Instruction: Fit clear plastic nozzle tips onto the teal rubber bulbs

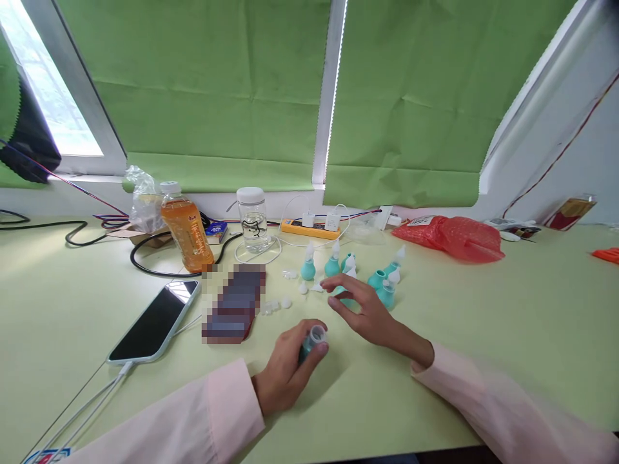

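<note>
My left hand (287, 370) is wrapped round a small teal rubber bulb (312, 341) with a clear open neck, held just above the pale green table (507, 322). My right hand (360, 309) reaches forward with fingers spread and slightly curled, hovering by a teal bulb (344, 293) and a small white nozzle tip (316, 287). Several more teal bulbs with white nozzles (387, 283) stand just beyond that hand. Small clear and white caps (278, 303) lie scattered left of it.
A phone (155, 320) on a cable lies at the left, beside a blurred dark object (235, 303). An orange drink bottle (187, 225), a clear jar (253, 219), a yellow power strip (309, 227) and a red plastic bag (454, 236) line the back.
</note>
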Tool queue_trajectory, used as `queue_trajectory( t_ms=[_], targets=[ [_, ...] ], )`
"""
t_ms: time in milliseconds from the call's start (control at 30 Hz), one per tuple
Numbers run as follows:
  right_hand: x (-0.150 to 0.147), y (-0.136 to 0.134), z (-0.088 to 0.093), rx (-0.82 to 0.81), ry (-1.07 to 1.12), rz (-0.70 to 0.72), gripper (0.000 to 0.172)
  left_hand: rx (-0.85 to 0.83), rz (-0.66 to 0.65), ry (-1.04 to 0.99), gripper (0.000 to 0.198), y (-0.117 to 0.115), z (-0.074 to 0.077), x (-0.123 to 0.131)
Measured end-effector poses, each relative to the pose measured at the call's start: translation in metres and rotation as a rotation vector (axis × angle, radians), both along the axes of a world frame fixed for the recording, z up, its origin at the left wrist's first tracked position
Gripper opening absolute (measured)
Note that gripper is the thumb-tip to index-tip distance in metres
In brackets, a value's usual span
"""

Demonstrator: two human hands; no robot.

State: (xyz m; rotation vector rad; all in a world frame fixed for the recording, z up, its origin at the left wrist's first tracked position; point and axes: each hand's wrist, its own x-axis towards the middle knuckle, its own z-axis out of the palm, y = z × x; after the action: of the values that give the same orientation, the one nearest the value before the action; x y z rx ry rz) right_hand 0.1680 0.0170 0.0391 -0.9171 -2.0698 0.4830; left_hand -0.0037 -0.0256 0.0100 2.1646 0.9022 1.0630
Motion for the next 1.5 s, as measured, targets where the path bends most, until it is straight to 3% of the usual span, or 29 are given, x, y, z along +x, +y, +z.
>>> queue_trajectory(
  t_ms=[100,200,333,433,533,667,833,1000,1100,1300,1500],
  targets=[
    [-0.013,0.022,-0.004,0.135,-0.258,-0.016,0.025,0.022,-0.037,0.152,0.019,-0.001,-0.001,0.003],
    [-0.028,0.040,-0.016,0.150,-0.460,-0.082,0.029,0.019,-0.018,0.188,0.021,0.002,-0.003,0.004],
    [-0.044,0.056,-0.032,0.126,-0.528,-0.157,0.020,0.019,0.053,0.173,0.023,0.007,-0.004,0.002],
    [-0.046,0.060,-0.035,0.129,-0.493,-0.155,0.012,-0.017,0.092,0.132,0.025,0.010,-0.003,0.002],
    [-0.037,0.053,-0.026,0.147,-0.411,-0.169,0.012,-0.075,0.144,0.042,0.022,0.013,-0.003,0.003],
    [-0.018,0.027,-0.004,0.131,-0.066,-0.134,0.014,-0.197,0.184,-0.055,0.024,0.018,-0.003,0.005],
    [-0.001,0.005,0.011,-0.163,0.044,0.031,0.013,-0.179,0.151,-0.050,0.024,0.019,-0.002,0.005],
    [0.003,0.011,0.012,-0.481,0.095,0.200,0.019,-0.162,0.069,-0.008,0.025,0.015,-0.002,0.005],
    [0.004,0.014,0.016,-0.544,0.078,0.300,0.017,-0.173,0.057,-0.013,0.025,0.014,-0.003,0.005],
    [0.003,0.012,0.017,-0.453,0.105,0.253,0.019,-0.173,0.064,-0.031,0.027,0.017,-0.003,0.003],
    [0.000,0.014,0.004,-0.573,0.192,0.182,0.025,-0.147,0.118,-0.003,0.027,0.016,-0.005,0.003]
  ],
)
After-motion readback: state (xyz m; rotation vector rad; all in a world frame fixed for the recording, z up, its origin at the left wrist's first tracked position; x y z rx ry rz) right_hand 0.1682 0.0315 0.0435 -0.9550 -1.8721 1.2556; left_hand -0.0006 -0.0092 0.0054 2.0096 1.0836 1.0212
